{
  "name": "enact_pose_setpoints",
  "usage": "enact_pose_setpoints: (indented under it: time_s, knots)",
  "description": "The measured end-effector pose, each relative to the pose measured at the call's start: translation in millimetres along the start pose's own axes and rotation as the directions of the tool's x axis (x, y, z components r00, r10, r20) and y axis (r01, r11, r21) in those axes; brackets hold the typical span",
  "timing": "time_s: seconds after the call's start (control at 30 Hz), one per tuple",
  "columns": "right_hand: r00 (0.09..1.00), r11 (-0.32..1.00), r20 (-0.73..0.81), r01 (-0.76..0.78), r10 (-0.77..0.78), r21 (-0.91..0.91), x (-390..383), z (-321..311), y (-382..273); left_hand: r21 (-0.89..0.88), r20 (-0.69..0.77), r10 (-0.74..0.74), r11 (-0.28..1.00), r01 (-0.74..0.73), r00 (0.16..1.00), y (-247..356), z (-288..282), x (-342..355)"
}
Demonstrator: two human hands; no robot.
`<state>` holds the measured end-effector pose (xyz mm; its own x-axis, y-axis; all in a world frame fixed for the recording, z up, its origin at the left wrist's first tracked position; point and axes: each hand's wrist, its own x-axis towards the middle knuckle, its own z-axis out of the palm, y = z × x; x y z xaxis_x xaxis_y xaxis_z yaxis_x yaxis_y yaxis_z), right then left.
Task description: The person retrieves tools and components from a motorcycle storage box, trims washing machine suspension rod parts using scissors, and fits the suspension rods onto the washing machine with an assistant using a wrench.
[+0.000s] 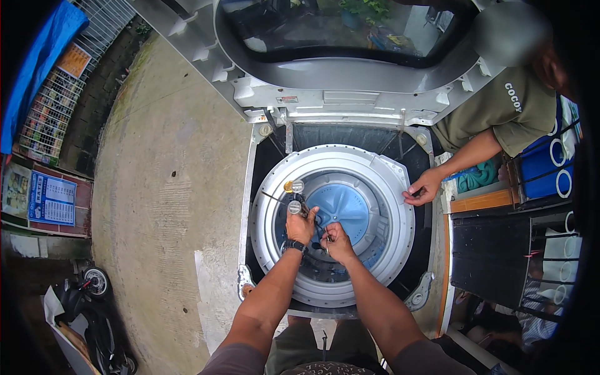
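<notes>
My left hand (300, 226), with a dark watch on its wrist, is closed around a bundle of suspension rods (295, 207) with round grey end caps and a gold-coloured one. A thin rod sticks out of the bundle to the left. My right hand (339, 242) pinches a small metal-and-dark piece close beside it; the fingers partly hide what it is. Both hands are over the open drum of a top-loading washing machine (400, 181). A pale blue pulsator (353, 209) shows at the drum's bottom.
The machine's top panel (350, 78) with its lid stands tilted up at the back. At right, another person's hand (425, 186) reaches to the drum's rim. Shelves with blue containers (550, 162) stand farther right. Concrete floor (156, 206) and a motorbike (94, 319) lie to the left.
</notes>
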<state>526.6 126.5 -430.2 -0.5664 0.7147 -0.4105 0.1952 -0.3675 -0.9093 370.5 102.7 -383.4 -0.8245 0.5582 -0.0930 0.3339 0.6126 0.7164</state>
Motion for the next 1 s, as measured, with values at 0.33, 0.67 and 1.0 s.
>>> enact_pose_setpoints:
  time_s: [0.33,0.67,1.0]
  knots:
    - [0.982,0.974,0.095,-0.148,0.166,-0.173,-15,-14,-1,-0.095,0.264,0.124,0.990,-0.102,0.957,-7,-22,-41]
    - [0.981,0.981,0.050,-0.182,0.186,-0.069,-29,-9,-4,-0.292,0.725,0.350,0.936,-0.196,0.593,-15,-47,20]
    - [1.000,0.995,-0.018,0.023,-0.024,-0.099,-21,5,-23,-0.213,0.512,0.267,0.960,-0.180,0.816,14,-24,22]
